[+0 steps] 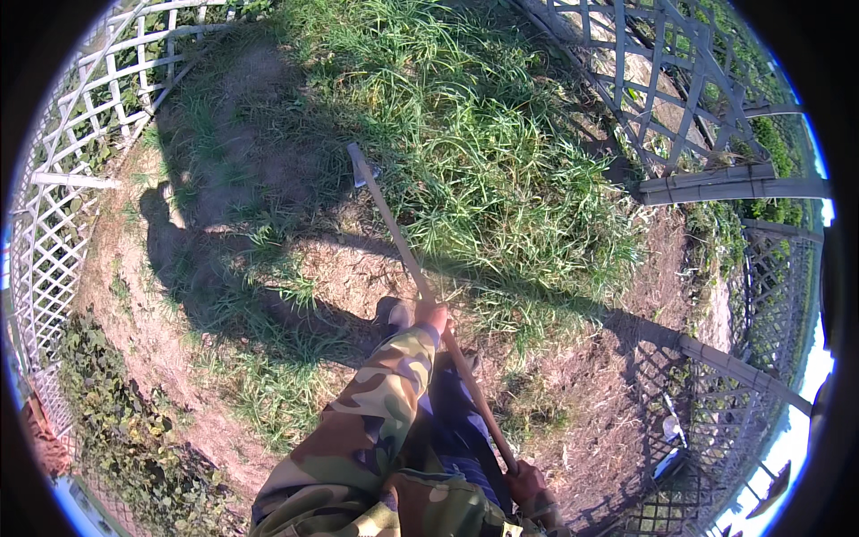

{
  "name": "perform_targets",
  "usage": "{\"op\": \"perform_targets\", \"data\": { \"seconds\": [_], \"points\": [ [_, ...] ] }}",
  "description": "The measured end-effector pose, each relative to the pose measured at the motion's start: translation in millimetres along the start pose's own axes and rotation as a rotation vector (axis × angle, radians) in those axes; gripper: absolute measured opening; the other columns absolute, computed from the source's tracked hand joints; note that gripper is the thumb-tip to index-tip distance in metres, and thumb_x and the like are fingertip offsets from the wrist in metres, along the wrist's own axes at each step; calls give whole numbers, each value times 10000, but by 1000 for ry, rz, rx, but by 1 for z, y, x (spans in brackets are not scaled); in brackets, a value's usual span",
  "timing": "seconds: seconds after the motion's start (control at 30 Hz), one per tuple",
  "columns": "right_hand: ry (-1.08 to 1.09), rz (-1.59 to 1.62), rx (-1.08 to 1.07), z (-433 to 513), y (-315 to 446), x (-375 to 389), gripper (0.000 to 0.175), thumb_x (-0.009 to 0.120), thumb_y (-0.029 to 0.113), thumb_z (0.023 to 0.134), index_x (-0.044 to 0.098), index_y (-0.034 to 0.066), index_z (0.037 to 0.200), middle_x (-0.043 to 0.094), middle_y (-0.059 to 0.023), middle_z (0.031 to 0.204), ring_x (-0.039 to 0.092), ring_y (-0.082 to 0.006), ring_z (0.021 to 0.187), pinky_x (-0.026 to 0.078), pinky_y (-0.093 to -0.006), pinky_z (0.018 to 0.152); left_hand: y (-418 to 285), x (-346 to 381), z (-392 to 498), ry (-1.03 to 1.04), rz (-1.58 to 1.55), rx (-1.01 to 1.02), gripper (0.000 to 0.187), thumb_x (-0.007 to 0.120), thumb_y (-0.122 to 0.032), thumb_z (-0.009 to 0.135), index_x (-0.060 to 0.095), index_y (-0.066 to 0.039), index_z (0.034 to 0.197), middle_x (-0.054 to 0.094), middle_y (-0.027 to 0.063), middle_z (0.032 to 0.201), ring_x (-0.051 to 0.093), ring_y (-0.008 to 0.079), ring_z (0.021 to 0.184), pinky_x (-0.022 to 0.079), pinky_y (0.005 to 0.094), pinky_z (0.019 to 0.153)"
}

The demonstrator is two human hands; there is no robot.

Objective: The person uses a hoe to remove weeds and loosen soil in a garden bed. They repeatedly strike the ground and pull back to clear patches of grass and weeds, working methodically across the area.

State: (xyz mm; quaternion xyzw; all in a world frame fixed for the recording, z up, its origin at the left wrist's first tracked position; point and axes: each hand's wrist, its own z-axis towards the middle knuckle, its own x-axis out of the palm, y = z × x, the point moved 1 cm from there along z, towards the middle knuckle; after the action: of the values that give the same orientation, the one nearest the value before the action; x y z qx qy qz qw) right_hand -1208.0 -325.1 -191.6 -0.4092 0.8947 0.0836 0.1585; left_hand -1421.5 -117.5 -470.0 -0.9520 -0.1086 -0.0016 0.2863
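Observation:
A long wooden-handled hoe (396, 231) slants across the middle of the view, its metal blade (360, 176) low among the green grass at the far end. My left hand (431, 315), below a camouflage sleeve, is closed around the middle of the handle. Nearer my body at the lower right, my right hand (527, 482) grips the handle close to its rear end. Part of the blade is hidden by grass and by the handle. Tall grass (496, 181) grows in front of me and to the right of the hoe's head.
White lattice fencing (57, 248) bounds the left, with leafy plants (127, 396) beside it. More lattice (661, 80) and a bamboo post (731, 184) stand at the right. A bamboo pole (738, 372) juts in at the lower right. My shoe (396, 314) rests on dry soil.

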Motion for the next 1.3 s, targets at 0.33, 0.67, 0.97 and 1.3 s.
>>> {"op": "perform_targets", "data": {
  "seconds": [0.33,0.67,0.97,1.3],
  "points": [
    [117,-107,-84,-42,-128,44,296,498,434,837,550,277,1083,609,-186,869,602,-398,815,496,-484,669,120,42,-65,71,-49,-199,135,575,-76,802,479,-22,724,469,85,552,486,231,384,413,380,332],
    [68,-97,82,-15,-63,35,351,624,367,758,576,83,958,628,-190,875,596,-386,856,472,-468,728,57,22,-18,-15,-257,-220,91,536,-79,775,449,-52,778,445,69,570,492,225,427,432,386,368],
    [193,-170,405,-106,-182,44,342,624,363,723,602,86,923,633,-194,873,604,-376,865,476,-470,751,233,58,-152,318,-599,-706,160,595,-45,809,463,-15,895,505,122,702,552,278,586,533,470,560],
    [54,-97,216,-51,-110,26,298,595,331,714,613,71,859,630,-204,840,597,-397,836,476,-476,728,102,18,-91,-1,-290,-444,178,586,-78,825,442,-47,926,481,74,742,511,186,619,551,397,550]
  ]
}}
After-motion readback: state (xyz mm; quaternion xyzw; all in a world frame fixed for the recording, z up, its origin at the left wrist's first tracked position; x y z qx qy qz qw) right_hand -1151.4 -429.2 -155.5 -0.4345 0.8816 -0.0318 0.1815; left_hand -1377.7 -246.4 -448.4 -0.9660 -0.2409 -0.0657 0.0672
